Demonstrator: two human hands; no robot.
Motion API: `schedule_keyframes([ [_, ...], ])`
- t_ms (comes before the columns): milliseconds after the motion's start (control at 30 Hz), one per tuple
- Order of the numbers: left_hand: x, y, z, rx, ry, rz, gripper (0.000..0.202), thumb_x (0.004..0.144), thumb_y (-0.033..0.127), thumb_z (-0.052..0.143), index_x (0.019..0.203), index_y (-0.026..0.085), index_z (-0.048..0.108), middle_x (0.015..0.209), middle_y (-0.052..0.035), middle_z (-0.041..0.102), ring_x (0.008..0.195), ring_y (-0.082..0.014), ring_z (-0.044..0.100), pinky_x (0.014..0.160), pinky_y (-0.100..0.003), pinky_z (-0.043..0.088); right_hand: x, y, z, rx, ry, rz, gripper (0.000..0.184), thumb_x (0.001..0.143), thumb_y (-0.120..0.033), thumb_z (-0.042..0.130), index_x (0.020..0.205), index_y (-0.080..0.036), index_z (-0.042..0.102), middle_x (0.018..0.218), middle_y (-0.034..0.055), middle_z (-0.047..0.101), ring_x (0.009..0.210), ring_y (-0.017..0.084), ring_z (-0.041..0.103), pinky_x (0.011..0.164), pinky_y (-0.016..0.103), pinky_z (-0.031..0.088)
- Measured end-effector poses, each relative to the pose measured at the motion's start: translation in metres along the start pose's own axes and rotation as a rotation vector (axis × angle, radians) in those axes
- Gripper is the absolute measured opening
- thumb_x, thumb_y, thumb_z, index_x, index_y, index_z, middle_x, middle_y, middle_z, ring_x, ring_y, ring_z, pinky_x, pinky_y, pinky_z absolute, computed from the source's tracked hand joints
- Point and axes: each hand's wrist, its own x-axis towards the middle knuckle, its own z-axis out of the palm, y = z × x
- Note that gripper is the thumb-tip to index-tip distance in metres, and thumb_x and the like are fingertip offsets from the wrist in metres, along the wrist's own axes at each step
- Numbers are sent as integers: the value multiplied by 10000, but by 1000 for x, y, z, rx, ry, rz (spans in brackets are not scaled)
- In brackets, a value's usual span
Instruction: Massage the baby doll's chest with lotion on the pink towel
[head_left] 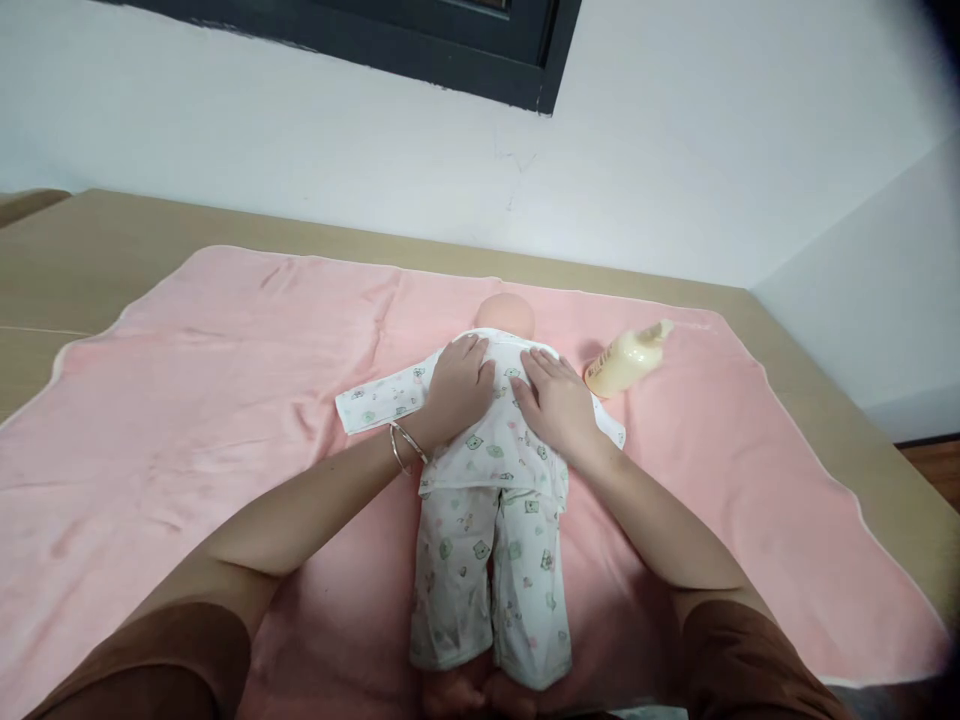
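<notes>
A baby doll [491, 470] lies face down on a pink blanket [225, 400], head away from me, dressed in white printed pyjamas. My left hand [456, 385], a bangle on its wrist, rests flat on the doll's left shoulder with fingers stretched out. My right hand [551, 400] lies flat on the right side of its upper back, fingers together and extended. Both palms press on the pyjama top. The doll's bare head [507, 314] shows just beyond my fingertips.
A pale yellow pump bottle [626, 360] lies on its side on the blanket, right of the doll's shoulder. The blanket covers a tan table [90, 250] against a white wall. The table's right edge drops off near the room corner.
</notes>
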Motion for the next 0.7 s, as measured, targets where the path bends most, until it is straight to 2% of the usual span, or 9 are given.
schedule_keyframes([
  [100,-1,3,-2,84,-33,32,453,1023,249,360,1346,94,637,1418,-205,663,1390,-310,571,1240,-533,408,8,10,4,47,-25,49,688,1057,-504,413,1564,-44,471,1632,236,471,1553,381,403,1284,590,300],
  [200,-4,11,-9,135,-64,41,454,1031,246,371,1349,63,637,1403,-216,672,1365,-322,596,1221,-517,437,8,9,5,57,-57,64,707,1056,-507,399,1588,-42,423,1653,239,437,1572,389,367,1285,622,274],
  [367,-25,34,-23,197,-108,144,433,1025,212,421,1358,52,647,1441,-235,650,1410,-347,574,1218,-517,445,-11,-14,-9,-26,-69,-22,549,1049,-341,392,1470,-33,565,1557,255,555,1489,396,487,1281,629,265],
  [467,-30,40,-30,193,-152,196,414,998,177,459,1346,82,661,1446,-214,652,1426,-341,560,1217,-500,447,-14,-18,-15,-38,-72,-53,504,1017,-277,431,1417,-30,612,1534,255,578,1463,386,520,1285,610,269],
  [600,-15,29,-31,132,-185,46,446,1021,331,493,1401,136,623,1435,-181,651,1375,-329,585,1189,-492,464,3,0,-10,67,-118,45,608,1046,-406,444,1544,-61,499,1632,223,475,1554,363,410,1292,599,279],
  [700,-5,19,-28,131,-175,-22,549,1027,419,493,1473,104,555,1457,-203,621,1377,-342,568,1192,-510,449,13,12,-4,113,-153,115,733,1047,-519,447,1609,-50,401,1694,224,363,1602,367,315,1305,609,247],
])
